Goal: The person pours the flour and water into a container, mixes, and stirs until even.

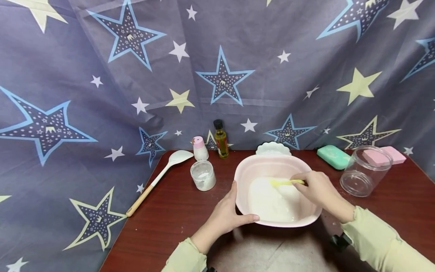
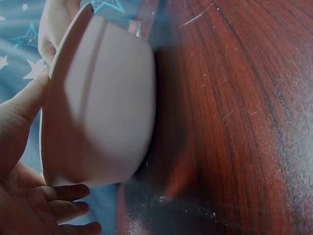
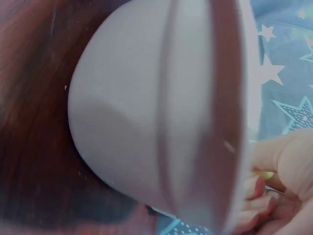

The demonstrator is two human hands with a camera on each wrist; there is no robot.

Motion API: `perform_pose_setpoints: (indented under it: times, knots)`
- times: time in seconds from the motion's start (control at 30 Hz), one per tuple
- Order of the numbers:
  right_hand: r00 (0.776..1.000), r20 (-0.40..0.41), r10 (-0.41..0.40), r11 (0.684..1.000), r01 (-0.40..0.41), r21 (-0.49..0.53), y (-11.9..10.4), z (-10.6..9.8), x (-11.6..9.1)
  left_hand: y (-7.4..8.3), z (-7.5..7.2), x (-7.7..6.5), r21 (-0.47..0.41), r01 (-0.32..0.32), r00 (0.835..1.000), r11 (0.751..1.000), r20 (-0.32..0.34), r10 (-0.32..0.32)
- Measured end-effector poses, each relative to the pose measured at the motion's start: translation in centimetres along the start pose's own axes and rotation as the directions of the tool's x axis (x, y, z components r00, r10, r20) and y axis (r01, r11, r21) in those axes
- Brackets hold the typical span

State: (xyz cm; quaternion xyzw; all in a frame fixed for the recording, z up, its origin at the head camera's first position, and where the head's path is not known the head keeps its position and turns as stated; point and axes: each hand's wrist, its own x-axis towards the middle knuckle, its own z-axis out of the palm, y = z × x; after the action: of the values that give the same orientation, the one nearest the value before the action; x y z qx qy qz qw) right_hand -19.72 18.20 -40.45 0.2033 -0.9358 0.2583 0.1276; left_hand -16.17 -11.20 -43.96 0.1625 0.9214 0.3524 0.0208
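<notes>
A pale pink basin [image 1: 242, 177] stands on the table with a smooth white mass [image 1: 268, 206] in it. My left hand [image 1: 222, 215] holds the basin at its near left, the thumb on the front rim and the fingers along the left side. In the left wrist view the thumb [image 2: 32, 95] lies at the rim and the fingertips reach the outer wall. My right hand [image 1: 317, 190], over the basin's right side, grips a slim yellow utensil [image 1: 282, 182]. Its far end lies over the white mass; its exact kind cannot be told.
Left of the basin are an open jar of white powder [image 1: 203, 175], a pink-capped shaker [image 1: 200, 149], an oil bottle [image 1: 221, 141] and a long ladle [image 1: 159, 175]. A white scalloped dish [image 1: 273, 148] sits behind. To the right are a clear jar [image 1: 363, 175], a green box [image 1: 333, 156] and a pink block [image 1: 394, 155].
</notes>
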Motion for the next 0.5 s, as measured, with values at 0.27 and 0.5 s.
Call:
perform_pose_setpoints:
  times: [0.27,0.5]
  knots:
    - [0.987,0.164,0.007,1.000,-0.008,0.009,0.1,-2.6,-1.8,-0.2,0.2,0.0,0.000,0.005,1.000,1.000,-0.001,-0.005]
    - [0.951,0.310,0.012,0.997,-0.036,0.072,-0.2,-3.9,-2.8,-0.1,0.2,0.0,0.006,0.011,1.000,1.000,-0.004,-0.010]
